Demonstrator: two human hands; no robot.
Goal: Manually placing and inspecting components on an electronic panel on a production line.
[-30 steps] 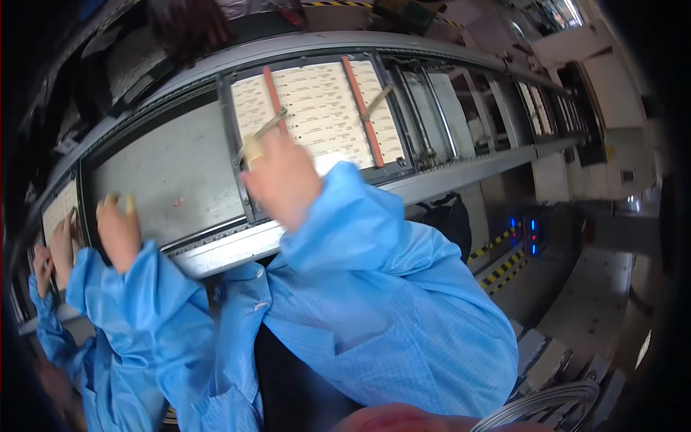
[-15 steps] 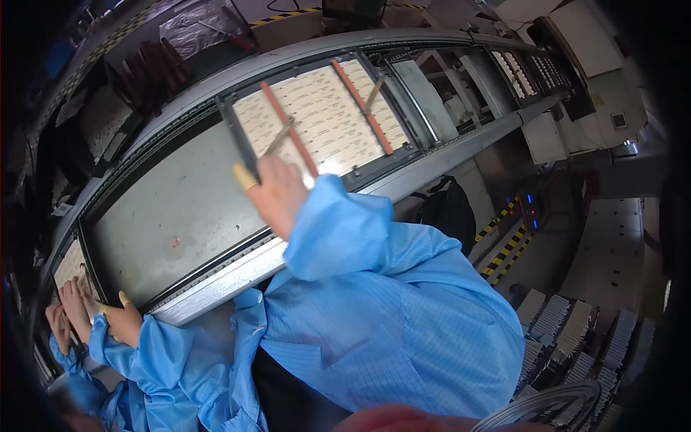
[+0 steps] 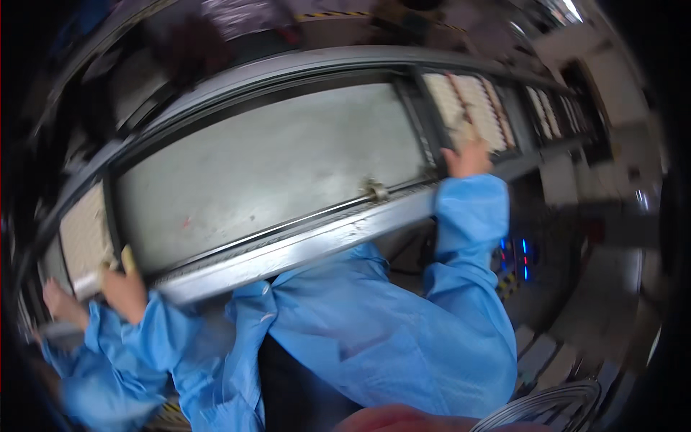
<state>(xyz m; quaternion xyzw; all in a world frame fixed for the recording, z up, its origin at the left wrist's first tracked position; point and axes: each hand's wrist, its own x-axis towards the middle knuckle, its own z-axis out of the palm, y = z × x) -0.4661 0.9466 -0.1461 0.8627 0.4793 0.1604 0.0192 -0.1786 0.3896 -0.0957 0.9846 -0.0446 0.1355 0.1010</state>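
My right hand (image 3: 468,157) reaches up on the right and lies with its fingers spread on the near edge of a beige tray of small parts with red strips (image 3: 471,108). My left hand (image 3: 124,288), a yellow cot on one finger, sits low on the left at the near corner of another beige tray (image 3: 83,234). Blur hides whether it grips that tray. Both arms are in blue gown sleeves. Between the two trays lies a long bare grey panel (image 3: 273,173).
A metal rail (image 3: 309,245) runs along the near side of the line, with a small metal fitting (image 3: 374,191) on it. Another person's hand in a blue sleeve (image 3: 61,302) is at the far left. More trays (image 3: 547,111) follow to the right.
The view has swung so the grey panel fills the middle. My right hand now sits far right on the beige tray; my left hand has risen to the left tray's corner.
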